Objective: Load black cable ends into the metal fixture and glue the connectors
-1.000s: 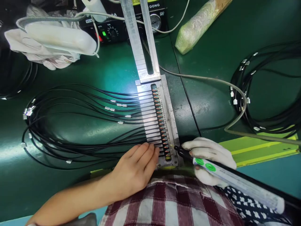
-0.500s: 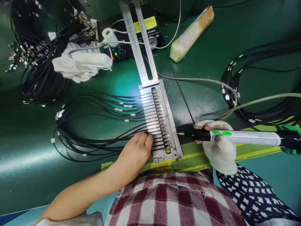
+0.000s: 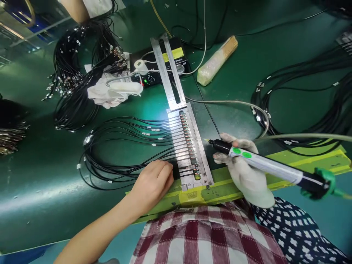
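A metal fixture (image 3: 199,146) lies on the green table with a row of black cable ends across it. My left hand (image 3: 155,181), bare, is closed over black cables (image 3: 121,169) just left of the fixture's lower part; its fingertips are partly hidden. My right hand (image 3: 244,168), in a whitish glove with some fingertips uncovered, grips a white and black dispensing syringe (image 3: 269,165) with green dots. The syringe's thin tip points left, just right of the fixture, apart from the cable ends.
A black control box (image 3: 151,79) stands behind, with a slotted metal bar (image 3: 162,69) reaching over it. White gloves (image 3: 110,91), a wrapped block (image 3: 217,62) and cable bundles (image 3: 74,99) lie around. Another person's arm (image 3: 75,9) shows at top left.
The syringe has tilted, its tip moving up and its rear end down. My left hand has shifted slightly left and down from the fixture. The camera view has shifted too.
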Demonstrator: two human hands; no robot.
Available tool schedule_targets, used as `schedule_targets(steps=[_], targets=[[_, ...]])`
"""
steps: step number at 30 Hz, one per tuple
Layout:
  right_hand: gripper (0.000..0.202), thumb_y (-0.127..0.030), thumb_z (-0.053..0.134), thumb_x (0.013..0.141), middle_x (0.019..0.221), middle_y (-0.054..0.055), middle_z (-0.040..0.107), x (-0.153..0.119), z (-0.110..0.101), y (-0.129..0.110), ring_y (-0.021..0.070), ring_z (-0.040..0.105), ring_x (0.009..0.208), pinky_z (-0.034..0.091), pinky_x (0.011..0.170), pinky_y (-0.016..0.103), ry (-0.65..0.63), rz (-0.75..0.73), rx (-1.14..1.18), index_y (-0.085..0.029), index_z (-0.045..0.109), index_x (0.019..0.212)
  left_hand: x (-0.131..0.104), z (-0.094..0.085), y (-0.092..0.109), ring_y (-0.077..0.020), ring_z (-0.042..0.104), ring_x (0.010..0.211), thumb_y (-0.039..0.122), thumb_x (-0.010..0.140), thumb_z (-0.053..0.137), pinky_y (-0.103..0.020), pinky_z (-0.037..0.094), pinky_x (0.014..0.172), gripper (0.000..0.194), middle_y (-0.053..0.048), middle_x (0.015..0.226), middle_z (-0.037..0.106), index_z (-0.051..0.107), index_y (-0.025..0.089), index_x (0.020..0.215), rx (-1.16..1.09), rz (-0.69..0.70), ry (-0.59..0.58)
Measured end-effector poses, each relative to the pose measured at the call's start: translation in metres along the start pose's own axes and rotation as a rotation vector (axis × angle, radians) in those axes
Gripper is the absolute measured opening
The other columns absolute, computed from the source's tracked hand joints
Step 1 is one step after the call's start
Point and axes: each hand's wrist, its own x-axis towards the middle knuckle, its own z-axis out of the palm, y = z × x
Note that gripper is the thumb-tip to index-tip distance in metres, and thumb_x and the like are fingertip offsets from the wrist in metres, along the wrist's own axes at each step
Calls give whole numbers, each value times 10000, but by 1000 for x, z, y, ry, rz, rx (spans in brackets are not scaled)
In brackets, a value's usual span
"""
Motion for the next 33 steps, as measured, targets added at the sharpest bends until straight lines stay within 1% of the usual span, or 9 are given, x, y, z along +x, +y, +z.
schedule_targets(steps=[2, 4, 7, 12, 17, 21, 25, 29, 33], targets=[[231, -272, 780, 821, 1307, 47, 633, -4, 8, -1, 248, 641, 1161, 559, 987, 457, -58, -11, -122, -277, 622, 989, -7, -2, 1, -193, 553, 801, 35, 898, 544, -328, 500, 737, 103, -69, 841, 606, 538, 125, 948, -72, -1, 68], [295, -236, 821, 770, 1311, 71, 624, -8, 17, -1, 283, 559, 1274, 463, 1089, 507, -153, -3, -195, -256, 622, 987, -12, -2, 2, -197, 553, 832, 18, 880, 572, -337, 501, 767, 142, -86, 872, 614, 537, 114, 979, -105, 1, 130], [326, -189, 831, 743, 1288, 72, 630, -13, 29, 1, 280, 586, 1230, 479, 1059, 480, -225, -9, -270, -254, 619, 982, -17, 4, 2, -207, 550, 848, 11, 858, 598, -352, 500, 782, 185, -101, 883, 617, 539, 106, 1006, -124, 16, 201], [242, -105, 764, 777, 1189, 35, 670, -13, 41, 0, 207, 638, 1125, 515, 987, 354, -199, -48, -389, -250, 610, 894, -19, 9, 2, -195, 548, 797, 16, 846, 573, -329, 485, 717, 174, -90, 859, 614, 538, 135, 968, -237, -25, 233], [260, -97, 760, 775, 1196, 38, 669, -12, 44, -1, 204, 628, 1144, 502, 1009, 356, -212, -73, -420, -248, 596, 907, -8, 3, 8, -175, 565, 808, 67, 865, 570, -302, 491, 724, 155, -68, 867, 612, 556, 158, 992, -661, -151, 174], [263, -97, 761, 777, 1200, 46, 662, -14, 43, 0, 208, 625, 1142, 511, 993, 359, -239, -123, -458, -242, 597, 924, 2, 1, 11, -149, 588, 812, 94, 904, 595, -265, 503, 729, 129, -66, 888, 649, 605, 159, 1014, -947, -132, 170], [283, -72, 752, 772, 1186, 43, 661, -15, 41, -1, 197, 624, 1139, 506, 1004, 347, -262, -183, -472, -239, 598, 942, 4, 7, 12, -156, 603, 842, 59, 907, 585, -270, 511, 752, 159, -86, 906, 669, 622, 144, 1036, -971, -81, 237], [291, -71, 752, 769, 1206, 46, 650, -15, 39, -1, 200, 620, 1149, 511, 1005, 351, -289, -177, -480, -241, 601, 951, 3, 11, 12, -156, 596, 842, 33, 891, 593, -271, 516, 748, 196, -88, 909, 663, 622, 139, 1053, -945, -54, 300], [283, -86, 756, 775, 1208, 49, 653, -15, 40, 0, 217, 627, 1137, 525, 989, 384, -271, -170, -487, -250, 600, 944, 3, 8, 13, -156, 597, 839, 23, 894, 576, -268, 523, 739, 210, -80, 895, 664, 619, 150, 1056, -941, -57, 325]])
